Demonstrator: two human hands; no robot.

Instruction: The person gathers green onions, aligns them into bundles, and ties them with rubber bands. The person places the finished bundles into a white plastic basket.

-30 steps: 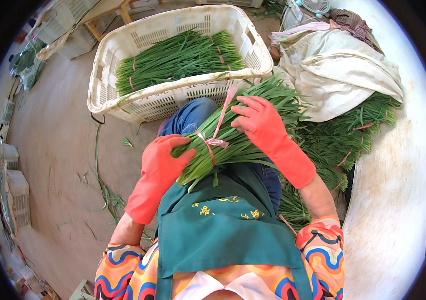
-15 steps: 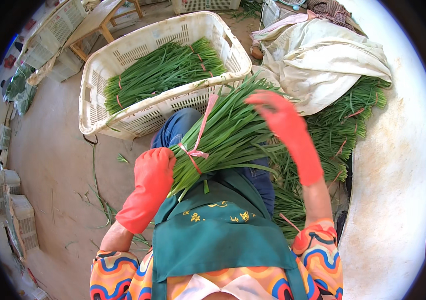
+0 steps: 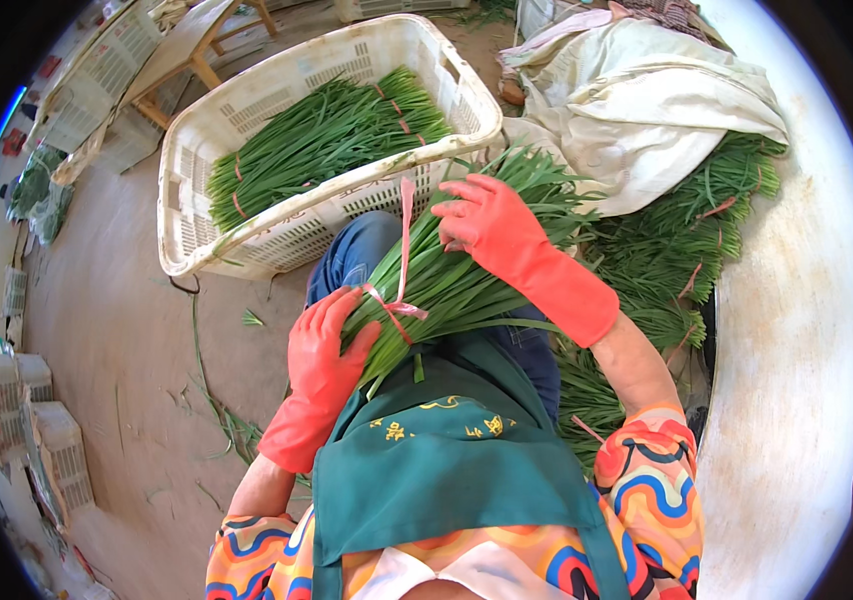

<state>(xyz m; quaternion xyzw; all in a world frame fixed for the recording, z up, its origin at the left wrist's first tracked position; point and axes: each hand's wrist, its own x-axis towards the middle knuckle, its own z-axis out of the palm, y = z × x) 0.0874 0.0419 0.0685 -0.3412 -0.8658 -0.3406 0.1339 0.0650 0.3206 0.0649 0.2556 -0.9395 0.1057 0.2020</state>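
Note:
A bundle of long green chive-like leaves (image 3: pixel 467 270) lies across my lap, tied near its stem end with a pink band (image 3: pixel 399 300). My left hand (image 3: pixel 325 350), in a red rubber glove, grips the bundle's stem end just below the band. My right hand (image 3: pixel 492 225), also gloved in red, rests flat on top of the leaves further up, fingers spread. A loose end of the pink band (image 3: pixel 407 230) sticks up between the hands.
A white plastic crate (image 3: pixel 277 205) holding tied green bundles (image 3: pixel 327 135) stands in front of my knees. A heap of loose greens (image 3: pixel 687 250) lies at my right, partly under a pale cloth sack (image 3: pixel 647 110). More crates (image 3: pixel 57 455) stand at the left.
My right hand came down from above the bundle and now lies on the leaves. The left hand keeps its hold on the stem end; the view shifted slightly.

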